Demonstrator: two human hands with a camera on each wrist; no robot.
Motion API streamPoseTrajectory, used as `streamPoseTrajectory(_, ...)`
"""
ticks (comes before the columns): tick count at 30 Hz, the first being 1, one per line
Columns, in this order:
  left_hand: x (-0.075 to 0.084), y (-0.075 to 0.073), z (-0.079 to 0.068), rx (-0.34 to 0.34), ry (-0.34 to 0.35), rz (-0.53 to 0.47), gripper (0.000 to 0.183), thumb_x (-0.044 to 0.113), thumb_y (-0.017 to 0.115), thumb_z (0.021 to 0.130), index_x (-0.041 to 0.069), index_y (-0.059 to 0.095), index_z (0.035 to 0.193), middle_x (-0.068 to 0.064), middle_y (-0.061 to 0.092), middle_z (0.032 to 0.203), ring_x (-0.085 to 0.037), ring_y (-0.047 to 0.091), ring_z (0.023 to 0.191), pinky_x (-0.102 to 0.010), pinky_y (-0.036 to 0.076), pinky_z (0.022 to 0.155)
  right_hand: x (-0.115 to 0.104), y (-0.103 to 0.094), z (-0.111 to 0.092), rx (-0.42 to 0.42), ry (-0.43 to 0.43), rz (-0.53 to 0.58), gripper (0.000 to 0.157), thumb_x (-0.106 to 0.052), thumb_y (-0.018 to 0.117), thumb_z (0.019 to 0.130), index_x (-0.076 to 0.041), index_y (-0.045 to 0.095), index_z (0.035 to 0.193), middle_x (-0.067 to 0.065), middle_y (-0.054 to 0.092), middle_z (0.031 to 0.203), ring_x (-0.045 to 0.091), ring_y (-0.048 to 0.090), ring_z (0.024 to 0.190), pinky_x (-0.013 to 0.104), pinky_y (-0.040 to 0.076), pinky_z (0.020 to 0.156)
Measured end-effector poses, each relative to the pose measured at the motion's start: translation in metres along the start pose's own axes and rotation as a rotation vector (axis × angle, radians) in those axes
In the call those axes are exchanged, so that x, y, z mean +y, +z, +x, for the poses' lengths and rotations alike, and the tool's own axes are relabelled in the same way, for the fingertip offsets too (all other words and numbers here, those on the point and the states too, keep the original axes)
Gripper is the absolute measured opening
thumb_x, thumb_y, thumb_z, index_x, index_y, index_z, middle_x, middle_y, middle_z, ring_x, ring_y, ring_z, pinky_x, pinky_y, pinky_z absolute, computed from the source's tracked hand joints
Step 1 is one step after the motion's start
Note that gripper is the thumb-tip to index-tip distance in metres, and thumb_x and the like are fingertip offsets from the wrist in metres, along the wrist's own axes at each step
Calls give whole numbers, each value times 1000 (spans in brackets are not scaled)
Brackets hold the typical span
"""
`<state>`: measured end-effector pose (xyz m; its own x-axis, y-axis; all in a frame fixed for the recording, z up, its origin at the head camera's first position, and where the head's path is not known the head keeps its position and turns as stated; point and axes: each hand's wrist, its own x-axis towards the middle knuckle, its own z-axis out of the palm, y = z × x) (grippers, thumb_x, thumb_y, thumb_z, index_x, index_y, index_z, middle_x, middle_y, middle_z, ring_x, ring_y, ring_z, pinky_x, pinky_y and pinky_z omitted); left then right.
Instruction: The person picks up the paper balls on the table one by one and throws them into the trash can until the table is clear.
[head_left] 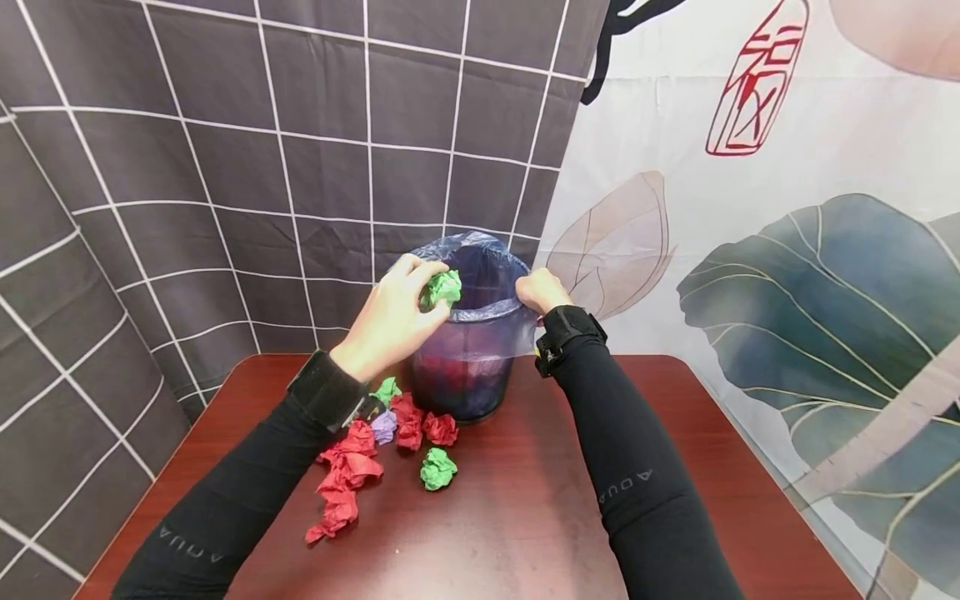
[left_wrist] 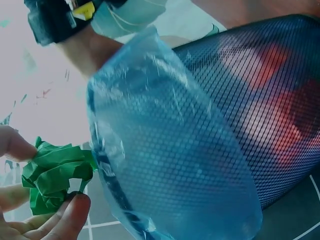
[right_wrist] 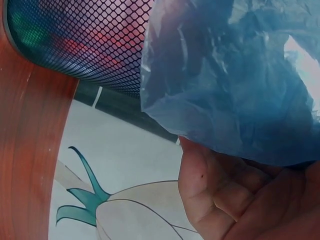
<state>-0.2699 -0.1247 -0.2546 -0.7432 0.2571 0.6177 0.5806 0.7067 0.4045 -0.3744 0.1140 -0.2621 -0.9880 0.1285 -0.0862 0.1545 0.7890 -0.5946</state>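
A dark mesh wastebasket (head_left: pixel 453 387) lined with a translucent blue plastic bag (head_left: pixel 498 312) stands on the table, its bag folded out over the rim. Between thumb and fingertips my left hand (head_left: pixel 393 312) pinches a crumpled green paper ball (left_wrist: pixel 57 172) at the left side of the basket's mouth. On the opposite side my right hand (head_left: pixel 543 292) grips the rim with curled fingers, over the bag's edge; the bag hides part of the fingers in the right wrist view. Reddish crumpled paper (left_wrist: pixel 275 110) shows through the mesh.
Left of the basket, several crumpled red papers (head_left: pixel 348 467) lie on the brown table (head_left: pixel 525 517), with a purple one (head_left: pixel 383 427) and a green one (head_left: pixel 438 469) among them. Behind hang a grey gridded cloth (head_left: pixel 315 175) and a white patterned cloth (head_left: pixel 645 125).
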Motion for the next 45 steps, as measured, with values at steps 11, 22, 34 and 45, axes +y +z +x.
streamPoseTrajectory(11,-13,9,25,-117,-111,42,49,28,65,87,12,62,133,-11,58,116,-29,61,95,-45,50,85,0,1,-2,-11,-7,-8,50,-21,36,94,7,58,129,26,60,129,41,64,102,38,58,53)
streamPoseTrajectory(22,-23,19,30,-168,-131,53,57,34,65,89,10,57,140,-14,60,137,-33,56,127,-49,45,106,-2,-4,3,-10,34,21,51,-23,35,95,5,55,133,26,56,132,40,63,106,46,61,66)
streamPoseTrajectory(34,-25,21,22,-129,-130,11,56,33,65,91,8,57,141,-13,58,140,-31,52,134,-48,41,112,1,1,7,-12,46,29,52,-22,35,95,6,54,134,27,55,133,41,63,106,49,61,71)
streamPoseTrajectory(45,-19,21,-3,-7,-121,-22,40,24,64,90,9,65,127,-11,61,127,-30,55,124,-48,43,107,2,1,7,-9,19,19,51,-23,36,95,6,56,131,25,58,129,40,63,103,43,61,60)
